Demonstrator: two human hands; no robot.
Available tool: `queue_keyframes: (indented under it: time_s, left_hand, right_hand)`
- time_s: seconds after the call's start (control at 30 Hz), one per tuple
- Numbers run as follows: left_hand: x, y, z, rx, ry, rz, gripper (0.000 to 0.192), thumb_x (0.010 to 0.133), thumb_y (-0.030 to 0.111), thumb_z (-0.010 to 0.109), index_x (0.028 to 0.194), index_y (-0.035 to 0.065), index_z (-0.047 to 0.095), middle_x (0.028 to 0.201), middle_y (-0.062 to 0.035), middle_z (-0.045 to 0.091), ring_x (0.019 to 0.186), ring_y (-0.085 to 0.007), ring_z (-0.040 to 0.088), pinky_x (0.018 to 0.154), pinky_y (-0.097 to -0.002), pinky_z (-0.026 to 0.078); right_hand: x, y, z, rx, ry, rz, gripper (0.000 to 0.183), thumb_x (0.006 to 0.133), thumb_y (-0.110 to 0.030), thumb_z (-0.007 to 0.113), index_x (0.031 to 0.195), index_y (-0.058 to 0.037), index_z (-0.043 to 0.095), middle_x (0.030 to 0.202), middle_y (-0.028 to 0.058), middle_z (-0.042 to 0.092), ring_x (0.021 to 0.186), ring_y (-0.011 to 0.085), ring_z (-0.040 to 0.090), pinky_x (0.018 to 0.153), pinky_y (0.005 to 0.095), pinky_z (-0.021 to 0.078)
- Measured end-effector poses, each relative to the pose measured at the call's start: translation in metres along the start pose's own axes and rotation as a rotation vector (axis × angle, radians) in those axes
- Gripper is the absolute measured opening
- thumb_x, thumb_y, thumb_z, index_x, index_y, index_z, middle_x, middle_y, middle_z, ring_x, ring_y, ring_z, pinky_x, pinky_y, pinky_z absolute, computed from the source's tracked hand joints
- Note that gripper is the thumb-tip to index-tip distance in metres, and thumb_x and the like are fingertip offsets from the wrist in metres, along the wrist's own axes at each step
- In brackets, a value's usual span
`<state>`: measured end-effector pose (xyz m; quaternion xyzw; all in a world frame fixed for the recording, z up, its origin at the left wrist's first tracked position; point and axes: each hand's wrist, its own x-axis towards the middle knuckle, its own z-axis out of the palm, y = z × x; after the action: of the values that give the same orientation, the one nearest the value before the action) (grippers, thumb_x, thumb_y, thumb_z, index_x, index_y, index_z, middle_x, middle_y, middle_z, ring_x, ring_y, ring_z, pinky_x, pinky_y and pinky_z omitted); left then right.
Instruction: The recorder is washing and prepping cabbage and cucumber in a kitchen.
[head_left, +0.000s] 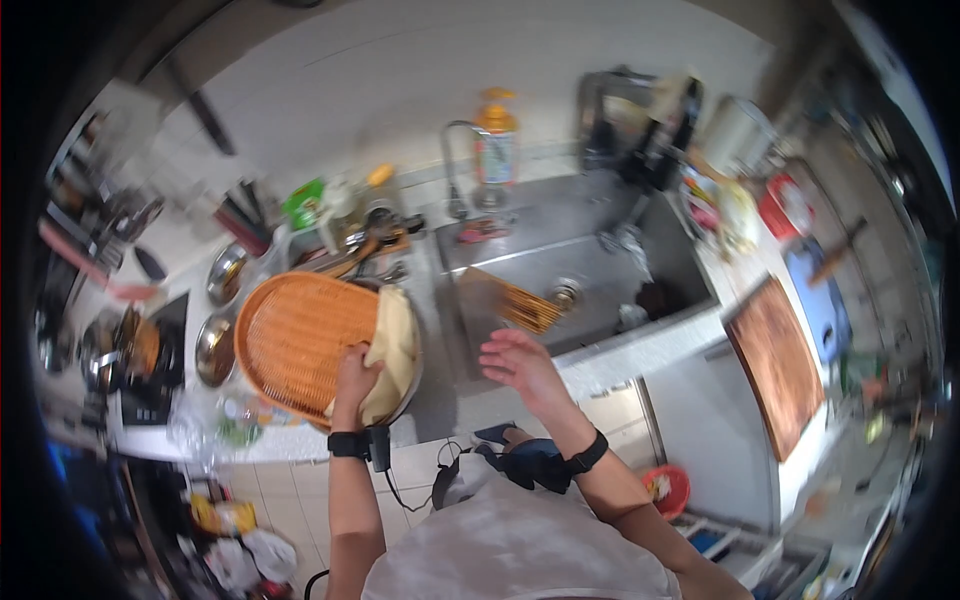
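Note:
An orange woven plastic basket (307, 337) rests on the counter left of the sink. A cream cloth-like sheet (396, 345) covers its right end, and the rim of a round metal vessel shows beneath. My left hand (356, 379) is at the sheet's inner edge, fingers closed on it; the fingertips are partly hidden. My right hand (525, 371) hangs over the front edge of the steel sink (525, 262), fingers apart and holding nothing. In the sink, a slatted bamboo piece (529, 306) lies beside the drain.
A slim faucet (448, 165) and an orange-capped pump bottle (495, 146) stand behind the sink. Two metal bowls (216, 349) sit left of the basket. At the right are a wooden cutting board (780, 367) and a cabbage-like vegetable (736, 214). A red bin (666, 491) stands below.

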<state>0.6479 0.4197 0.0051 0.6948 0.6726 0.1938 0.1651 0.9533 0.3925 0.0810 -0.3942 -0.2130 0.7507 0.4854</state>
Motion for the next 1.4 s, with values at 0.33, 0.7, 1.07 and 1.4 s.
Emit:
queue_keyframes:
  time_s: [0.33,0.7,1.07,1.4]
  left_hand:
    - [-0.036,0.127,-0.09,-0.112,0.221,0.036,0.018,0.078,0.005,0.052,0.095,0.0007,0.047,0.077,-0.0195,0.055,0.071,-0.0324,0.055,0.066,-0.0359,0.042]
    - [0.024,0.296,-0.02,-0.656,0.18,0.262,0.012,0.078,-0.001,0.049,0.09,-0.0018,0.047,0.08,-0.008,0.051,0.075,-0.0154,0.048,0.073,-0.0249,0.038]
    - [0.072,0.433,0.091,-0.616,0.091,0.366,0.02,0.073,-0.012,0.042,0.09,-0.0022,0.046,0.085,-0.01,0.053,0.086,-0.016,0.052,0.078,-0.0253,0.04]
    - [0.093,0.509,0.132,0.057,0.005,0.48,0.029,0.07,-0.005,0.049,0.098,0.0037,0.055,0.088,-0.0162,0.06,0.085,-0.0339,0.056,0.072,-0.0362,0.043]
  right_hand:
    - [-0.051,-0.019,0.007,-0.269,-0.188,-0.019,0.032,0.083,-0.024,0.049,0.11,-0.0076,0.047,0.1,0.0072,0.054,0.089,0.0173,0.056,0.078,0.031,0.0453]
    - [-0.005,-0.069,-0.032,0.123,-0.428,-0.212,0.049,0.086,-0.038,0.047,0.12,-0.0028,0.039,0.114,0.0061,0.049,0.1,0.0121,0.049,0.08,0.0287,0.0428]
    - [0.031,-0.138,-0.17,0.302,0.043,-0.317,0.038,0.076,-0.017,0.057,0.11,-0.0017,0.047,0.102,0.0073,0.055,0.092,0.0159,0.055,0.077,0.0271,0.0441]
    - [0.0,-0.15,-0.26,-0.243,0.638,-0.372,0.068,0.067,-0.017,0.063,0.125,-0.0027,0.03,0.122,0.0189,0.037,0.116,0.0287,0.034,0.094,0.036,0.0306]
